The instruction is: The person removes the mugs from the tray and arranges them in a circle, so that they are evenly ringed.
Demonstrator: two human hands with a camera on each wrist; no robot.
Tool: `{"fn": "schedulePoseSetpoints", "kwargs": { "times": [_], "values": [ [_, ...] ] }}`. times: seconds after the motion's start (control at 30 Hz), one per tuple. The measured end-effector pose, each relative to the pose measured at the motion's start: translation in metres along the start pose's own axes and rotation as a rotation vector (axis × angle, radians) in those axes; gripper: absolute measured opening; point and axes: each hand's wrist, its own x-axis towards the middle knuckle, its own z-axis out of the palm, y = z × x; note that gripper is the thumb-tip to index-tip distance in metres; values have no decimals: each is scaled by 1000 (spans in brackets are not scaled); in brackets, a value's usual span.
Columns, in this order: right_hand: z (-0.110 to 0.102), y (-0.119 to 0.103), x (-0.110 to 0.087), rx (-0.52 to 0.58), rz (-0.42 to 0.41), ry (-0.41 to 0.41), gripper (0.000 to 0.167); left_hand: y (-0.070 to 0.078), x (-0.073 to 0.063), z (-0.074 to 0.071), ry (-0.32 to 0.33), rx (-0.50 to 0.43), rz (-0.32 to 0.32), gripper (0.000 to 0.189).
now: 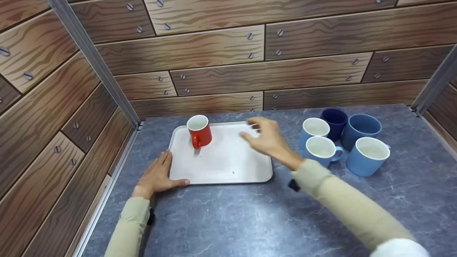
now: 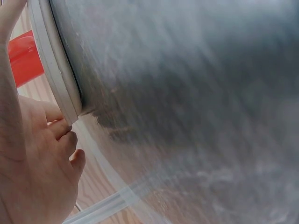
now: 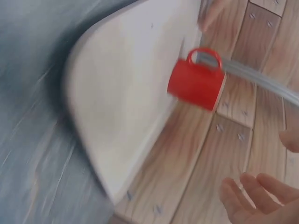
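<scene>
A white tray (image 1: pixel 228 164) lies on the table, with a red mug (image 1: pixel 201 135) upright near its back left corner, handle toward the front. My left hand (image 1: pixel 159 175) rests at the tray's left front corner, fingers along the left side and thumb at the front edge. In the left wrist view its fingertips (image 2: pixel 65 133) are right at the tray rim. Over the right part of the tray hovers my right hand (image 1: pixel 266 137), thumb and fingers parted and loosely bent, holding nothing. The right wrist view shows the hand's fingers (image 3: pixel 252 196) apart from the red mug (image 3: pixel 196 84).
Several blue mugs stand grouped right of the tray: light blue ones (image 1: pixel 364 162) in front, a dark navy one (image 1: pixel 334 125) and a mid-blue one (image 1: pixel 360 130) behind. Wood-patterned panels (image 1: pixel 221 60) close off the back and sides of the grey table (image 1: pixel 228 217).
</scene>
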Motion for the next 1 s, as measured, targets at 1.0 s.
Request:
{"fn": "schedulePoseSetpoints", "kwargs": {
  "times": [1.0],
  "values": [
    [172,-18,53,-69,128,-36,31,1,-2,1,21,1,0,141]
  ]
}}
